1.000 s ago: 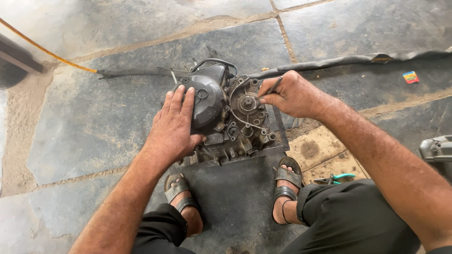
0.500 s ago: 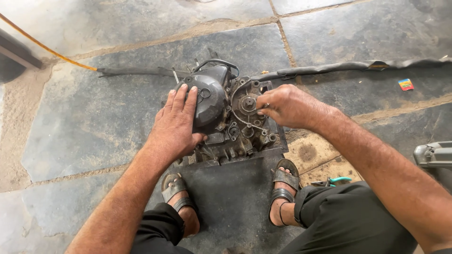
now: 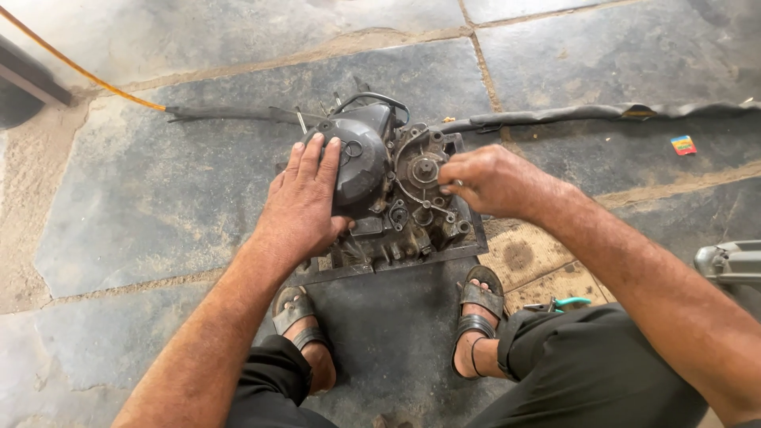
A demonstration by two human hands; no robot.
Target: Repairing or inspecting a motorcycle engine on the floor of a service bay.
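Left hand (image 3: 305,202) lies flat, fingers spread, on the engine (image 3: 388,190); right hand (image 3: 491,181) pinches its hub.

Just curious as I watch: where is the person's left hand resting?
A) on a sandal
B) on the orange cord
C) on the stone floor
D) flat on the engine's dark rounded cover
D: the left hand lies spread on the dark rounded cover of the engine, fingers pointing away.

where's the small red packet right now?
Head view, upper right: the small red packet lies on the stone floor, just below the long black rubber strip.
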